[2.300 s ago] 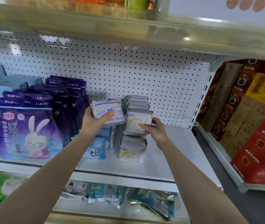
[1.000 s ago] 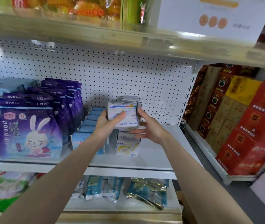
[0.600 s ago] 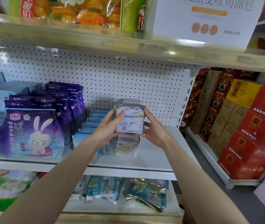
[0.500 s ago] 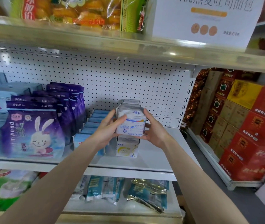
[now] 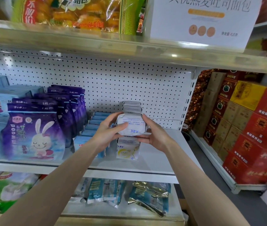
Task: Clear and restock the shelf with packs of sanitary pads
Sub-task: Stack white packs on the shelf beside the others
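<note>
Midway along a shop aisle, a person's left hand (image 5: 108,133) and right hand (image 5: 154,137) are both grasping a white pack of pads (image 5: 132,126), holding it over another white pack (image 5: 127,151) standing on the white shelf (image 5: 155,160), with more grey-topped packs (image 5: 132,106) sitting stacked behind. Blue packs (image 5: 95,122) are lining up just to the left, beside purple rabbit-print bags (image 5: 35,134), while a white pegboard (image 5: 129,85) is backing the shelf and red cartons (image 5: 260,144) are standing piled at the right.

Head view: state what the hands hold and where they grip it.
One white pad pack, between both hands: the left hand grips its left side, thumb on the front; the right hand its right side.
</note>
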`<state>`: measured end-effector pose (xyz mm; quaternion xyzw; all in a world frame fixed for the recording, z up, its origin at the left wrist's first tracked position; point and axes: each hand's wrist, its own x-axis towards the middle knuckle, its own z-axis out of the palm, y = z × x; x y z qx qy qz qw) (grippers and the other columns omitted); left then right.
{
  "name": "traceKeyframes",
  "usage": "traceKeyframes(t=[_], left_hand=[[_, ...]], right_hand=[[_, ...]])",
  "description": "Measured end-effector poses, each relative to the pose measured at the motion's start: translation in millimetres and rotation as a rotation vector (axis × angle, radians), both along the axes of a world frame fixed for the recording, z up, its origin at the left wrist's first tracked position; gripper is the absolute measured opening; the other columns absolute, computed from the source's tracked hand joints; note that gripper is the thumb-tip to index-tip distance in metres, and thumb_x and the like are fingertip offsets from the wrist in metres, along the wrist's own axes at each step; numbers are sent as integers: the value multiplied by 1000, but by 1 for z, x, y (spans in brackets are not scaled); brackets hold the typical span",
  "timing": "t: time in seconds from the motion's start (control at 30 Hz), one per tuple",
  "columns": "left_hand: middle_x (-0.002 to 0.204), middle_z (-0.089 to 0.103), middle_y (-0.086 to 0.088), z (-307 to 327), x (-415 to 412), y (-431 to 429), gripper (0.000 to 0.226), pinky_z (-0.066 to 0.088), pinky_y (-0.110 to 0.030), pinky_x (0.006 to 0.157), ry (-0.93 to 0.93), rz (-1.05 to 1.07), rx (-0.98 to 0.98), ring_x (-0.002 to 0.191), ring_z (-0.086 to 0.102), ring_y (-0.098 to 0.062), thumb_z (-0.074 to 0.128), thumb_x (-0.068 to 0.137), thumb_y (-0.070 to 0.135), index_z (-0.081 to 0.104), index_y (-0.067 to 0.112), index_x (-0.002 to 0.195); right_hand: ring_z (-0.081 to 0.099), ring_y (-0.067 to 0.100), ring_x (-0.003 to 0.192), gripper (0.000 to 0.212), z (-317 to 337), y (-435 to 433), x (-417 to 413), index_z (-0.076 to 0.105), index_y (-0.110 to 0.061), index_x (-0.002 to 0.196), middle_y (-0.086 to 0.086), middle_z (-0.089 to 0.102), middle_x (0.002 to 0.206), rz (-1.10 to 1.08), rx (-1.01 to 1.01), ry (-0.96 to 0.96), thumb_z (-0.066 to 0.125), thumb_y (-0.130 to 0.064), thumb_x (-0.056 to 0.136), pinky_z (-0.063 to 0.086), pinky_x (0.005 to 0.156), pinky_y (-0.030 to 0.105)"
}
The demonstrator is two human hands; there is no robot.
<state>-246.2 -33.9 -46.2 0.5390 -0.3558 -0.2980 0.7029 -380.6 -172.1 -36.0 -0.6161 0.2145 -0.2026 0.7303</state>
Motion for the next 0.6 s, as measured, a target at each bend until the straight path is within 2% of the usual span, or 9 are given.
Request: traceKeyframes(t=[0.07,0.13,0.17,0.23,0.3,0.33,0.43,0.5,0.6], left_hand=[[120,66,4,1,-3,-2,35,56,-30,85,40,-15,38,105,66,-10,58,95,28,56,26,129],[111,71,11,3,-4,-2,28,54,-28,83,66,-30,86,99,68,-6,46,98,43,56,33,123],[110,71,12,3,-3,-2,29,54,-28,81,70,-26,95,98,69,-6,45,99,44,55,33,125],[125,63,7,2,-1,-4,47,54,-25,78,98,-4,94,102,65,-9,54,98,32,41,27,143],[131,55,2,-1,-2,-5,66,52,-16,69,97,14,82,101,61,-6,63,93,16,29,21,149],[130,56,-1,-4,-2,-6,68,51,-14,68,82,32,81,101,61,-6,66,90,11,30,17,148],[127,63,-7,-11,3,-9,56,53,-19,80,-3,74,86,108,64,-12,74,80,7,51,8,132],[122,66,-4,-12,5,-9,53,52,-15,74,-50,69,81,100,67,-4,74,79,1,56,8,128],[113,67,3,-13,5,-9,56,51,-10,67,-48,62,54,86,68,3,71,79,-6,55,13,129]], right_hand=[[74,14,83,32,-3,-3,-2,60,-15,120,3,67,109,-2,36,-59,61,-34,94,59,72,31],[74,21,87,31,-6,-4,-4,58,-17,123,2,67,111,30,78,-88,63,-22,93,59,73,32],[73,23,88,29,-8,-5,-3,59,-19,122,1,69,110,39,94,-101,64,-20,93,59,74,33],[72,20,88,23,-11,-5,-1,62,-21,116,-3,71,104,21,78,-110,63,-23,93,59,78,35],[70,15,83,23,-12,-4,1,61,-19,109,-4,70,97,-45,30,-101,65,-33,91,57,80,35],[69,16,81,24,-13,-6,2,59,-18,107,-2,70,94,-81,16,-98,67,-32,90,57,80,35],[67,19,80,32,-16,-10,3,55,-13,111,7,70,96,-137,49,-111,74,-19,85,55,73,29],[67,18,83,32,-18,-14,2,59,-10,112,8,70,98,-137,34,-103,74,-12,84,53,76,27],[68,19,90,25,-24,-15,1,67,-8,108,6,72,98,-111,-40,-100,73,-6,84,52,83,28]])
